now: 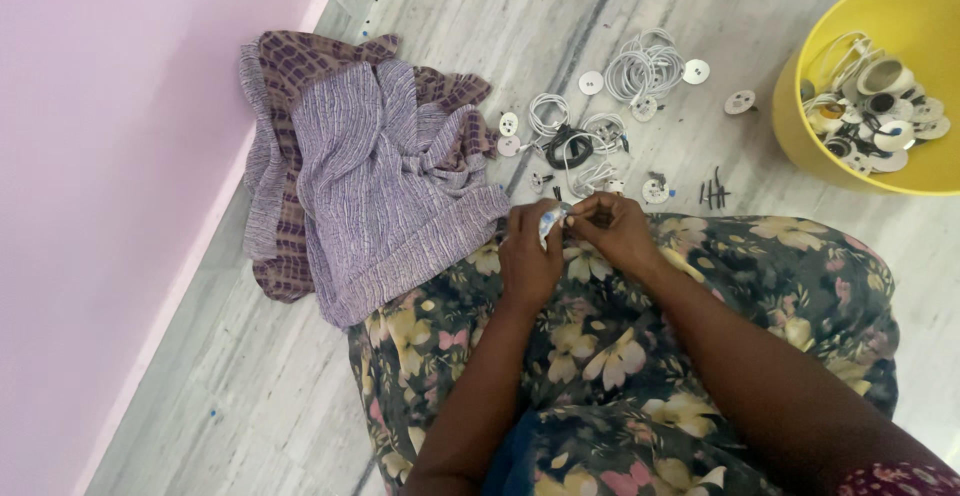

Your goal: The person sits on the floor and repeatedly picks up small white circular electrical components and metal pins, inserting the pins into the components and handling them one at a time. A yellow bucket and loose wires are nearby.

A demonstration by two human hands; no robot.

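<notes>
A home room used for piecework: marble floor (300, 396) meeting a pink wall (110, 156) at nine o'clock, crumpled cloth (370, 176), yellow tub (880, 76) of parts at two o'clock.

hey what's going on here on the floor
A person sits on a marble floor in a floral garment, both hands together over their lap. The left hand and right hand pinch a small white part between their fingers. Ahead lie coiled white wires and round white discs; a yellow tub of similar parts sits right, a purple cloth left.
</notes>
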